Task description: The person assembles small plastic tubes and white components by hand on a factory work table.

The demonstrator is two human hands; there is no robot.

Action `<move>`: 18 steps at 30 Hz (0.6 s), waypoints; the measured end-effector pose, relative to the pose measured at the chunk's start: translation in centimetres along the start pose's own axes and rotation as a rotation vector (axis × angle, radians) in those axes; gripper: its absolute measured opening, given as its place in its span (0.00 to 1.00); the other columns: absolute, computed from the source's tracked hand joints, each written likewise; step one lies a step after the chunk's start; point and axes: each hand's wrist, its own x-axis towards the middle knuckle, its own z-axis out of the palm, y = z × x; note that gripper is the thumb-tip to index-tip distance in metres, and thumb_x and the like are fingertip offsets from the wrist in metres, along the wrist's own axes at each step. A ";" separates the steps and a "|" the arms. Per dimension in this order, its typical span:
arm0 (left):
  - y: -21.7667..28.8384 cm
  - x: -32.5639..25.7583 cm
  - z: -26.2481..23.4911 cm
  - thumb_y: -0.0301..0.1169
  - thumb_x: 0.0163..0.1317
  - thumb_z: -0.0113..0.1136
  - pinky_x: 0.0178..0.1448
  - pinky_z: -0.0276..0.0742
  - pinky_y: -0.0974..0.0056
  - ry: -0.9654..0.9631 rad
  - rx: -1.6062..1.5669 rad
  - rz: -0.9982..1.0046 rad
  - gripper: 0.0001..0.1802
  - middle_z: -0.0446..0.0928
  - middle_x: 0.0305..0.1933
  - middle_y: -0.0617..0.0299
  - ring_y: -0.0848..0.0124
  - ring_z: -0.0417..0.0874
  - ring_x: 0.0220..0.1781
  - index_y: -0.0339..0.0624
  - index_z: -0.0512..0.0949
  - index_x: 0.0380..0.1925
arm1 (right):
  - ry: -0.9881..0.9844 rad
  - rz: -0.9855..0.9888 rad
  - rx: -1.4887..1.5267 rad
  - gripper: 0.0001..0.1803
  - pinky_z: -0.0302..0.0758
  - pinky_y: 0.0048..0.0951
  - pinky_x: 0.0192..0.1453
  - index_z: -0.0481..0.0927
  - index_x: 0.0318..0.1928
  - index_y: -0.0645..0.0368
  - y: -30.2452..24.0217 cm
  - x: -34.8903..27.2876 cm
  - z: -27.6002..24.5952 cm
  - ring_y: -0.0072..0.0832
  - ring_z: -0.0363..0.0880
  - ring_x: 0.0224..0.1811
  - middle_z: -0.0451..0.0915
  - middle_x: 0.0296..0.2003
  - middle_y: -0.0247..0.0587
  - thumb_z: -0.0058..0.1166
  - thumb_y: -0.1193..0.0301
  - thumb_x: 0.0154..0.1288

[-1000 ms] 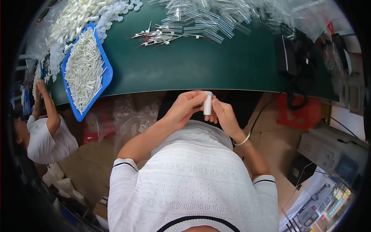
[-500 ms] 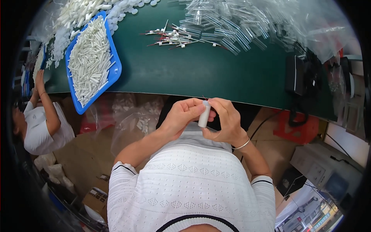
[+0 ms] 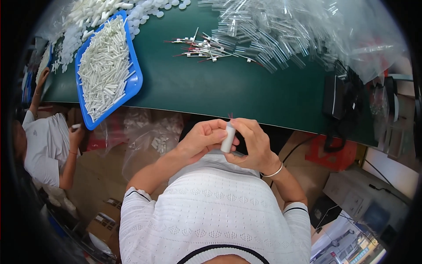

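Between my two hands, just off the table's front edge, a short white plastic tube (image 3: 227,138) is held nearly upright with a slight tilt. Thin red wires (image 3: 231,116) stick out of its far end. My left hand (image 3: 204,140) pinches the tube from the left, thumb across its side. On the other side, my right hand (image 3: 254,147) has a fingertip at the tube's far end and the thumb near its lower end. What lies inside the tube is hidden.
A blue tray (image 3: 135,83) heaped with thin white sticks stands at left on the green table (image 3: 184,88). Thin parts with red wires (image 3: 204,48), clear tubes (image 3: 263,39) and white discs (image 3: 136,20) lie farther back. A black box (image 3: 332,97) sits right; a co-worker (image 3: 50,145) is at left.
The tube and both my hands have shifted slightly left and nearer in view, with more red wire showing. The co-worker's hands have moved apart, one lowered with a small white piece.
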 end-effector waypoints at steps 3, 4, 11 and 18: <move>0.7 -2.9 -2.1 0.31 0.67 0.58 0.52 0.81 0.63 0.143 0.055 0.047 0.21 0.79 0.47 0.56 0.68 0.84 0.46 0.36 0.71 0.57 | -0.263 -0.005 0.077 0.41 0.77 0.37 0.47 0.71 0.57 0.64 -0.4 3.0 -1.0 0.42 0.78 0.43 0.76 0.47 0.48 0.74 0.66 0.39; 1.3 -4.5 -3.1 0.28 0.66 0.57 0.46 0.80 0.66 0.204 0.185 0.075 0.21 0.81 0.42 0.57 0.71 0.84 0.42 0.35 0.71 0.58 | -0.253 0.014 0.022 0.39 0.75 0.39 0.49 0.73 0.57 0.62 0.9 3.7 -1.8 0.44 0.77 0.43 0.77 0.46 0.48 0.73 0.64 0.43; -0.9 -13.2 -10.5 0.31 0.55 0.66 0.35 0.78 0.61 0.680 1.936 -0.287 0.23 0.82 0.31 0.46 0.59 0.84 0.30 0.33 0.77 0.50 | -0.051 0.195 -0.583 0.16 0.77 0.35 0.33 0.74 0.49 0.63 8.4 7.7 -1.2 0.37 0.78 0.35 0.74 0.33 0.43 0.57 0.75 0.61; 4.0 -1.0 -0.6 0.24 0.56 0.64 0.36 0.75 0.59 0.358 1.483 0.810 0.07 0.79 0.32 0.55 0.58 0.81 0.33 0.38 0.79 0.36 | -0.053 0.256 -0.467 0.10 0.77 0.37 0.34 0.75 0.43 0.60 6.7 6.4 -1.7 0.41 0.80 0.34 0.74 0.34 0.44 0.57 0.75 0.62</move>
